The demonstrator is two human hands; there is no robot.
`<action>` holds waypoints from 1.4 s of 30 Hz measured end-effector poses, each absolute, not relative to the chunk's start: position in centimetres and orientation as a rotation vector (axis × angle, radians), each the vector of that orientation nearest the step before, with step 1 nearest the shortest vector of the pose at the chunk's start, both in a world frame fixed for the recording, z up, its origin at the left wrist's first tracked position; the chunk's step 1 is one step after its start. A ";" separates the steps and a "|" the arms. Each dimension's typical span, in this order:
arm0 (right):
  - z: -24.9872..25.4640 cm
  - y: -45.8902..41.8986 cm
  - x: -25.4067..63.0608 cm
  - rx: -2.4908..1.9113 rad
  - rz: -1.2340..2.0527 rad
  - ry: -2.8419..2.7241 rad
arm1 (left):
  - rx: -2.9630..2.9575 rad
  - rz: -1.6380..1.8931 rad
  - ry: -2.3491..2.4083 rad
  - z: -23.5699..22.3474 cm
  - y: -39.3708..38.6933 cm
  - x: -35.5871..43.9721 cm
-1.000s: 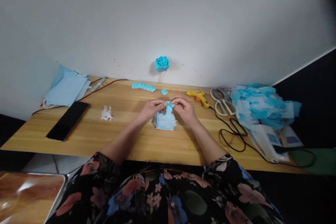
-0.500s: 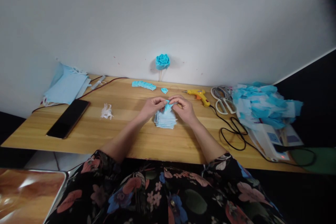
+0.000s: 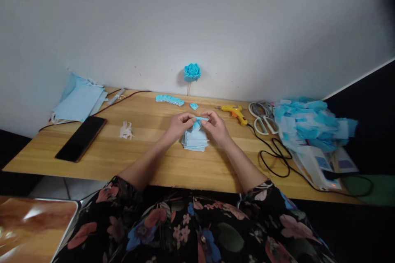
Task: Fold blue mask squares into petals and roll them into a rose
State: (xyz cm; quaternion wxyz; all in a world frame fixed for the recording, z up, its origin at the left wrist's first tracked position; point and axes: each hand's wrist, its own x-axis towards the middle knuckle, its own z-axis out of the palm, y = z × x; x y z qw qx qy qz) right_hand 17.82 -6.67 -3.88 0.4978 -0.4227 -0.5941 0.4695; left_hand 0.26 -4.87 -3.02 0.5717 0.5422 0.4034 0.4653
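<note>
Between my left hand and my right hand is a small piece of blue fabric, partly folded, pinched at both sides by thumbs and fingers. Right under it lies a stack of pale blue fabric squares. Beyond my hands, one folded blue petal rests on the table, with a row of overlapping folded petals to its left. A blue fabric rose on a thin stick stands upright against the wall.
A yellow glue gun with a black cord lies right, beside white-handled scissors. Blue scraps are heaped by a power strip. Leftward are a phone, white bits and face masks.
The top edge of the blue fabric piece now shows straighter and wider between my fingers. My right fingers have shifted slightly. The things on the table stay in place.
</note>
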 end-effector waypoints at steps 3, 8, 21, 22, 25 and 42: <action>-4.3 -6.6 17.7 -1.061 1.188 -1.465 | 1.288 1.113 0.923 -3.1 -4.9 0.4; -4.7 -6.6 17.7 -1.077 1.146 -1.459 | 1.289 1.111 0.912 -3.2 -4.9 0.4; -3.9 -6.8 17.7 -1.091 1.005 -1.548 | 1.215 1.073 0.867 -2.9 -5.0 0.3; -3.9 -6.8 17.7 -1.103 0.996 -1.563 | 1.206 1.074 0.868 -3.0 -5.1 0.4; -3.9 -6.9 17.6 -1.114 0.984 -1.587 | 1.195 1.100 0.887 -3.3 -5.1 0.5; -4.3 -6.8 17.8 -1.088 1.042 -1.525 | 1.227 1.077 0.909 -2.9 -5.0 0.3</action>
